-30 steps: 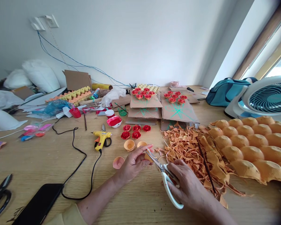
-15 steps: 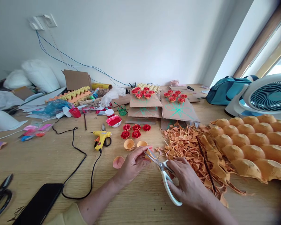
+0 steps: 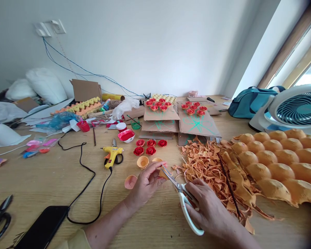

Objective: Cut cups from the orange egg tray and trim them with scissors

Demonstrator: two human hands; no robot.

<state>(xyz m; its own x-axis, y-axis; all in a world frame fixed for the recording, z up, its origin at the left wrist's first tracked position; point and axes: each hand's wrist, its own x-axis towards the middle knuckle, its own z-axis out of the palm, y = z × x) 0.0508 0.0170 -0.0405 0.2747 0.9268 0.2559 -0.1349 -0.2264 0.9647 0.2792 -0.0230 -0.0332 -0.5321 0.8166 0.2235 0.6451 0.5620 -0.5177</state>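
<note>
Near the centre of the frame I have the left hand (image 3: 147,183) pinching a small orange cup (image 3: 162,174) between thumb and fingertips. The right hand (image 3: 206,204), right of and below it, is closed round the white-handled scissors (image 3: 180,187), fingers through the loops, the slightly parted blades reaching up-left to the cup. Just above the left hand on the desk (image 3: 150,224) I see a pale orange cup (image 3: 142,162) and, over them, five red roses (image 3: 150,150). A pinkish cup (image 3: 131,182) sits just left of that hand, and a yellow glue gun (image 3: 112,154) lies farther left. A heap of orange scraps (image 3: 200,160) crowds the space above the right hand, with a dark stick (image 3: 229,186) across it; the orange egg tray (image 3: 277,159) fills the right, running off the edge. Fingers hide much of the held cup, so I can't tell whether the blades bite into it. The phone (image 3: 43,226), lower left, is cut off below; the black scissors (image 3: 0,216) leave the left edge.
</note>
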